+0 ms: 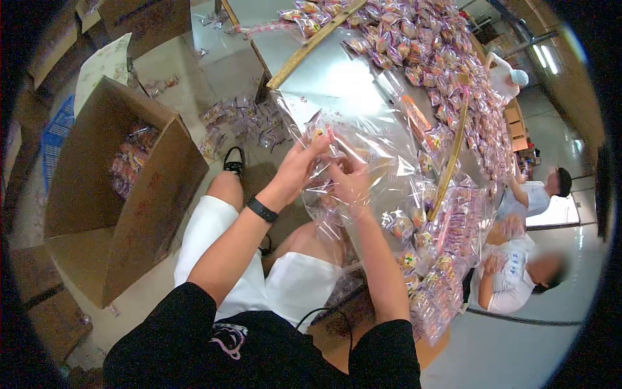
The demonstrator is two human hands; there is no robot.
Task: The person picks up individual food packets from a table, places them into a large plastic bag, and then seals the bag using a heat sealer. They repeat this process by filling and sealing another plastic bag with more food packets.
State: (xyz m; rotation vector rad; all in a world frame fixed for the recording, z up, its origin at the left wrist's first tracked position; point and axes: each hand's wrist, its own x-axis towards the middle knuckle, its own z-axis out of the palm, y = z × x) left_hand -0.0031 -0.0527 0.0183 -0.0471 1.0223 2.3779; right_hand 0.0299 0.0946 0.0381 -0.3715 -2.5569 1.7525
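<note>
A large clear plastic bag is spread in front of me over the table's near edge. My left hand pinches the bag near its left side, the fingertips gathered at a crumpled part. Close beside it on the right, my right hand has its fingers curled round the same film. A small yellowish thing shows at my left fingertips, too small to make out. Right of the bag lie small wrapped packets in piles and rows.
A metal table bears a wooden strip and heaped packets. An open cardboard box holding packets stands at the left. More packets lie on the floor. Several people are at the table's right side.
</note>
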